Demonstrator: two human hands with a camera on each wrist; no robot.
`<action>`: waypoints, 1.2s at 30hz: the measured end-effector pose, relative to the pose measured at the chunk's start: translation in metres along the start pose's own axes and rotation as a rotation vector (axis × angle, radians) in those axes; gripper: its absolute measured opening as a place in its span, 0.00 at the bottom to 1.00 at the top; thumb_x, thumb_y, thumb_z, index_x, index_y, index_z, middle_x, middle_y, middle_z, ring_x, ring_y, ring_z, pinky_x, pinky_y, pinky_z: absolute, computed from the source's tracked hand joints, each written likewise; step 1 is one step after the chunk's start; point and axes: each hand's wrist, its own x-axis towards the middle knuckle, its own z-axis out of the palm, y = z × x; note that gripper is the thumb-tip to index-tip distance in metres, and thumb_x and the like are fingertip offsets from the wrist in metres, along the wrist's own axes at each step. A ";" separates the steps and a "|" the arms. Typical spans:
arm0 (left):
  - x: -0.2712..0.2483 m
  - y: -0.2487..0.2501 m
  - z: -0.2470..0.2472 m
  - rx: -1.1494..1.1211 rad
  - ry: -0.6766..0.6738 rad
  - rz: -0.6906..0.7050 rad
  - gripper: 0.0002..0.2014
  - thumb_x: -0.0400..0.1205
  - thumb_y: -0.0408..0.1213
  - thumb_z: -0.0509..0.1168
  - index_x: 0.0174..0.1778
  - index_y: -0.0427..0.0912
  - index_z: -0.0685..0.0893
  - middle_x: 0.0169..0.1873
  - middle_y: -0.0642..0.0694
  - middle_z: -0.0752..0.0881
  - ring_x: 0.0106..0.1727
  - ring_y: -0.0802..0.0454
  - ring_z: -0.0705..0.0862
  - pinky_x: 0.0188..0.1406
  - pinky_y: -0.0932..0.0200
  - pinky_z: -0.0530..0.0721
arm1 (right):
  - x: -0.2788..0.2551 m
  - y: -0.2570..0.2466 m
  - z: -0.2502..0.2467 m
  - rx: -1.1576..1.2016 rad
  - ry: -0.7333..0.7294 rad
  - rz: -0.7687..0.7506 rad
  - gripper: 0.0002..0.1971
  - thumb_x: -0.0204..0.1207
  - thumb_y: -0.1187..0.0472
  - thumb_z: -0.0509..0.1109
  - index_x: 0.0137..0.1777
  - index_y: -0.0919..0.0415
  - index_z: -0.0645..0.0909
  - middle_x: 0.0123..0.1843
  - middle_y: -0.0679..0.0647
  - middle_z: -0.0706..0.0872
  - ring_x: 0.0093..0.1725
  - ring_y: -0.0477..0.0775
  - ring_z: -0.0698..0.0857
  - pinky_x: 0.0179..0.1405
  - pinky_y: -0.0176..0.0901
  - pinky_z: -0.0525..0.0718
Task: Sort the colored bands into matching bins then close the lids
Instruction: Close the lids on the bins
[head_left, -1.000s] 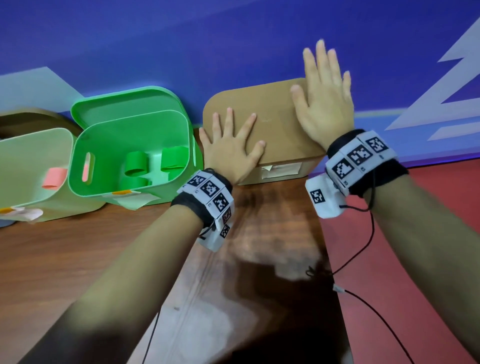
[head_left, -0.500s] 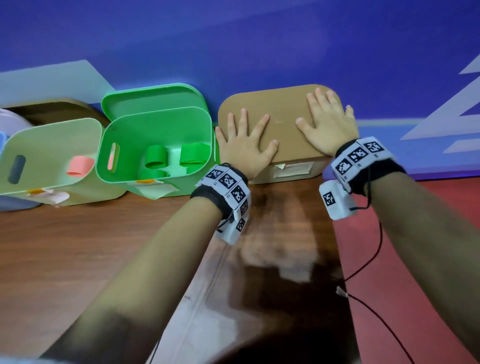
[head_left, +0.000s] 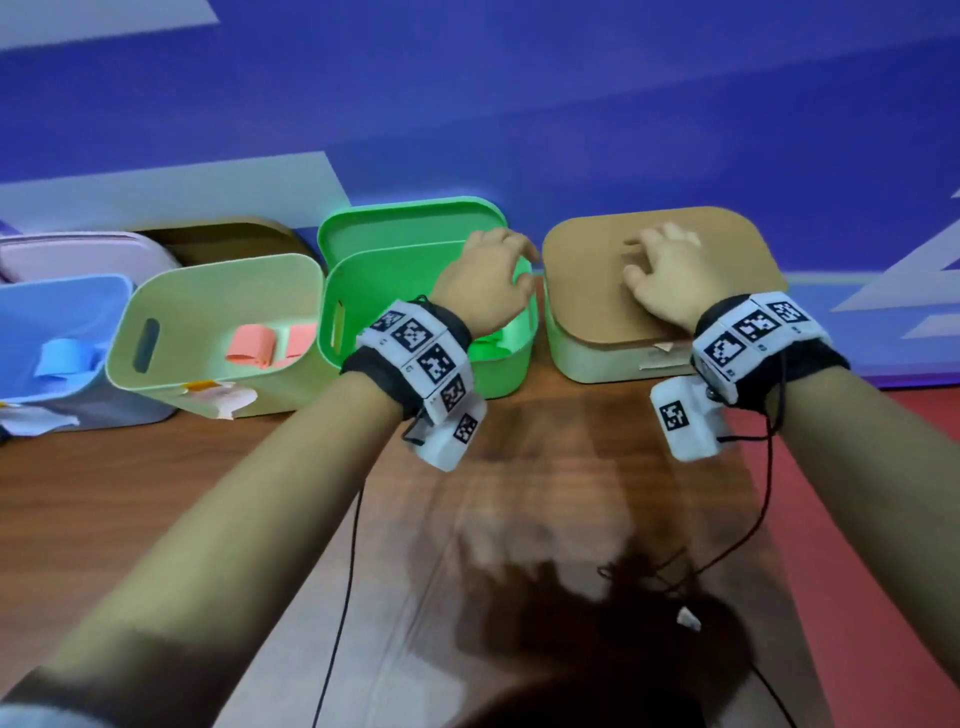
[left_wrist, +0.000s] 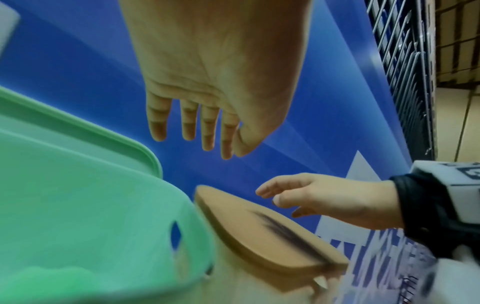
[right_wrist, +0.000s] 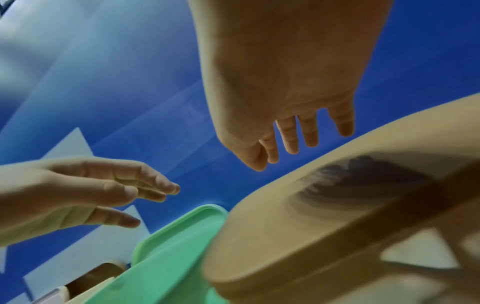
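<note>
While both hands (head_left: 488, 280) (head_left: 670, 280) hover slack-fingered and empty, the left one hides the green bin's (head_left: 498, 374) bands

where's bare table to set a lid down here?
Bare wood table lies in front of the bin row, between the forearms and left of them. The back is crowded: blue bin, pale green bin, green bin and lidded bin stand side by side.
</note>
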 end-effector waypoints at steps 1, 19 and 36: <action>-0.003 -0.014 -0.011 0.012 0.003 -0.026 0.16 0.82 0.36 0.59 0.66 0.42 0.78 0.68 0.42 0.75 0.73 0.44 0.67 0.71 0.53 0.67 | 0.002 -0.014 0.004 0.013 -0.001 -0.017 0.20 0.81 0.61 0.58 0.73 0.60 0.70 0.73 0.61 0.69 0.75 0.62 0.62 0.72 0.52 0.65; 0.021 -0.199 -0.081 0.099 -0.110 -0.556 0.21 0.86 0.47 0.54 0.62 0.30 0.74 0.60 0.31 0.81 0.60 0.35 0.79 0.49 0.53 0.72 | 0.098 -0.144 0.069 0.347 0.009 0.313 0.24 0.84 0.52 0.55 0.71 0.72 0.67 0.71 0.68 0.74 0.70 0.66 0.73 0.61 0.49 0.71; 0.013 -0.207 -0.075 -0.226 0.294 -0.482 0.14 0.86 0.48 0.56 0.51 0.39 0.75 0.43 0.46 0.78 0.45 0.50 0.74 0.45 0.61 0.69 | 0.078 -0.144 0.054 0.890 0.388 0.251 0.10 0.76 0.59 0.68 0.36 0.49 0.72 0.34 0.43 0.79 0.33 0.38 0.84 0.41 0.33 0.81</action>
